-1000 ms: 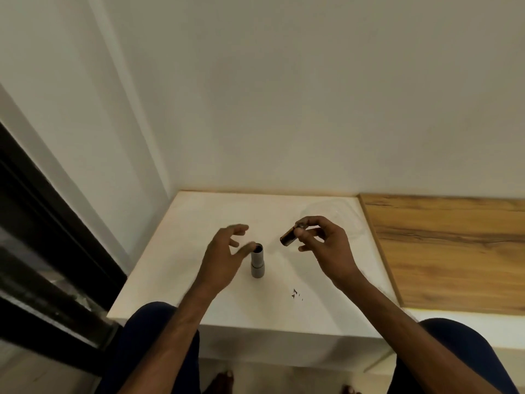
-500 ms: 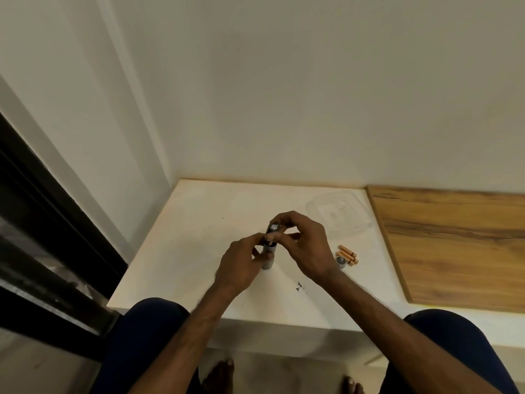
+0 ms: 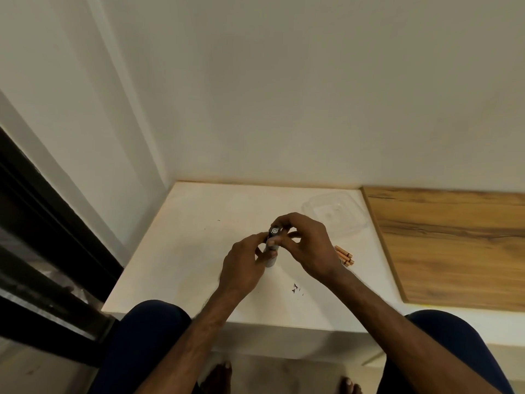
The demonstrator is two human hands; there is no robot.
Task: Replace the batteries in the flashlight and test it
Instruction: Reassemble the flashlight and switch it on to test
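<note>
At the centre of the frame, the left hand point(image 3: 241, 268) steadies the upright flashlight body point(image 3: 270, 258) on the white table point(image 3: 181, 251) while the right hand point(image 3: 306, 245) pinches the battery holder point(image 3: 273, 233) (keep it plumb) into its mouth.

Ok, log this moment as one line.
left hand: steadies flashlight body | right hand: seating battery holder | spare batteries: on table

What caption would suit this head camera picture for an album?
Both hands, left hand and right hand, fit a dark battery holder into a grey flashlight body on a white table, copper batteries beside.
</note>
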